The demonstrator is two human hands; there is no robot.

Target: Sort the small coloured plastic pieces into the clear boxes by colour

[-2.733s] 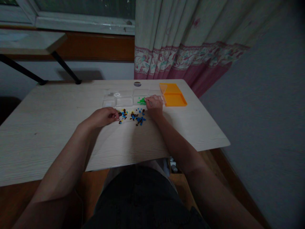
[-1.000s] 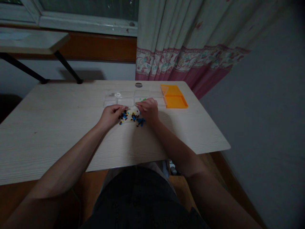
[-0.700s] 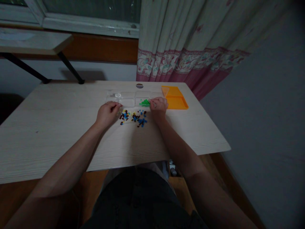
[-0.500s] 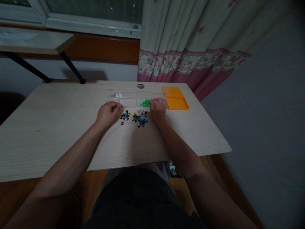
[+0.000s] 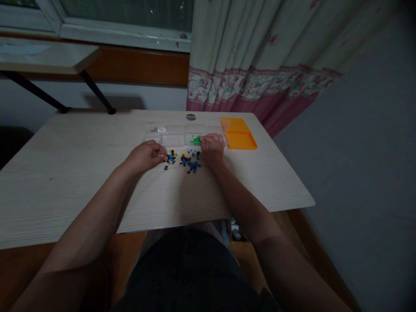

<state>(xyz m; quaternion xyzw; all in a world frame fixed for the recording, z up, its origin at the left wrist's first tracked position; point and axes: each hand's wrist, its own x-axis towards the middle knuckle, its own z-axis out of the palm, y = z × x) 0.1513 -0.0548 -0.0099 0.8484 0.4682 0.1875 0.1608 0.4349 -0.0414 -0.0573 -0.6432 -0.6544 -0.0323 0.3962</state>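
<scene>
Small blue, dark red and yellow pieces (image 5: 186, 159) lie scattered on the pale wooden table (image 5: 81, 173). Behind them sits a clear compartment tray (image 5: 172, 135), with a heap of green pieces (image 5: 196, 140) in one of its cells. My right hand (image 5: 212, 147) rests at that cell's right edge, fingers pinched together beside the green heap; what they hold is too small to name. My left hand (image 5: 144, 155) lies curled at the left end of the scattered pieces, fingertips touching them.
An orange lid (image 5: 238, 134) lies right of the clear tray. A round cable hole (image 5: 190, 117) is at the table's back edge. A curtain (image 5: 247, 65) hangs behind, and a second table (image 5: 45, 56) stands at the back left.
My right hand went from the scattered pile back to the cell with the green pieces. My left hand moved from the tray's front edge down to the pile's left end.
</scene>
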